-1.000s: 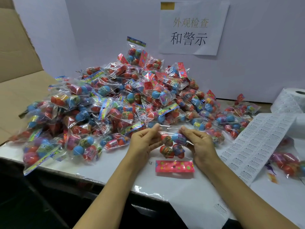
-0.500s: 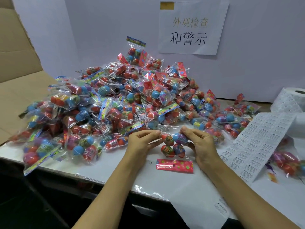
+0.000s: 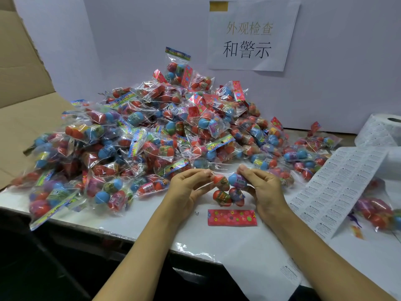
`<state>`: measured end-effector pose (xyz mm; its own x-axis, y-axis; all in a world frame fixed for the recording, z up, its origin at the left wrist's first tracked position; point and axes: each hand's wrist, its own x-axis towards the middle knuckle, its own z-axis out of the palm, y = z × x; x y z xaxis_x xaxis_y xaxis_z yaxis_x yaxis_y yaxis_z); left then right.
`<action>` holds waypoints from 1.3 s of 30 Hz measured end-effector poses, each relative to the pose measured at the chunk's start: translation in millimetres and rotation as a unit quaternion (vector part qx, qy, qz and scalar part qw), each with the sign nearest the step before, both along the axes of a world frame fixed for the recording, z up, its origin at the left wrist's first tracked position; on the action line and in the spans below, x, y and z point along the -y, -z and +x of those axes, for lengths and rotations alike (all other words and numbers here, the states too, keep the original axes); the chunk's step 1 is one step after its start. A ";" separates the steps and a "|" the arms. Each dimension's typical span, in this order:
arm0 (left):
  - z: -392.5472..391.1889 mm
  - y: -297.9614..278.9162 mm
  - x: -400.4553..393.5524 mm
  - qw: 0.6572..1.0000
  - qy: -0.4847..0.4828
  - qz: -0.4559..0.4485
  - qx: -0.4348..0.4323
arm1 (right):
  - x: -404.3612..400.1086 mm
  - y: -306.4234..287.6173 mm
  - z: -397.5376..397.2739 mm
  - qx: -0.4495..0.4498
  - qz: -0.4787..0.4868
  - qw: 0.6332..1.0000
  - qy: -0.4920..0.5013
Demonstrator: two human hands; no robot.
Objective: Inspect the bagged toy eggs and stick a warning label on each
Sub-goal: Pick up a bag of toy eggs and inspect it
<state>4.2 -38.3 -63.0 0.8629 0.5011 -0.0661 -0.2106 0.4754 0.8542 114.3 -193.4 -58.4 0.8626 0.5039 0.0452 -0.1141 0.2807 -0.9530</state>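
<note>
You are in the inspection step: your left hand and right hand each pinch a top corner of one clear bag of toy eggs, holding it stretched just above the white table in front of the big pile of bagged eggs, its pink header card hanging toward you. No label appears on this bag, so next you likely need to free your right hand, peel a sticker from the warning label sheet on your right, and press it on flat.
</note>
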 end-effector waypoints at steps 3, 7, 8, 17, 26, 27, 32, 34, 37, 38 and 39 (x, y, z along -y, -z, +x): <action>-0.5 0.5 0.5 1.000 -0.001 0.011 -0.010 | 0.3 -0.1 -0.7 0.002 0.002 1.000 -0.004; -1.2 1.2 1.7 0.999 -0.014 0.048 -0.012 | 0.1 -0.5 -1.2 0.004 0.004 1.000 -0.010; -1.3 1.2 2.0 0.998 -0.021 0.054 -0.013 | -0.1 -0.5 -1.2 0.006 0.002 1.000 -0.010; -1.5 -0.9 1.6 0.997 -0.036 0.072 -0.022 | -2.1 1.0 -1.9 0.009 -0.015 1.000 -0.020; -1.0 -2.7 3.1 0.998 -0.026 0.056 -0.009 | -0.8 2.6 -1.2 -0.004 -0.017 1.000 -0.021; -0.4 -1.9 2.9 0.998 -0.027 0.057 -0.009 | -0.7 2.6 -1.1 -0.002 -0.020 1.000 -0.022; 3.9 5.8 2.5 0.990 -0.070 0.118 -0.018 | -0.9 1.0 -2.9 0.023 -0.031 0.999 -0.031; 5.7 9.1 3.4 0.986 -0.085 0.143 -0.032 | -1.1 0.5 -3.9 0.025 -0.032 0.999 -0.035; 7.3 10.7 4.0 0.986 -0.082 0.138 -0.039 | -1.2 -0.8 -5.6 0.020 -0.027 0.998 -0.048; 7.6 10.3 4.4 0.988 -0.080 0.129 -0.034 | -1.2 -1.1 -6.0 0.018 -0.024 0.998 -0.053; 7.5 9.9 4.7 0.989 -0.080 0.123 -0.029 | -1.2 -1.3 -6.1 0.016 -0.022 0.998 -0.054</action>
<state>11.7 -43.0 -72.9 0.7700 0.6374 0.0288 -0.2139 0.2155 0.9528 108.2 -192.3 -57.1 0.8020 0.5953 0.0482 -0.1099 0.2264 -0.9678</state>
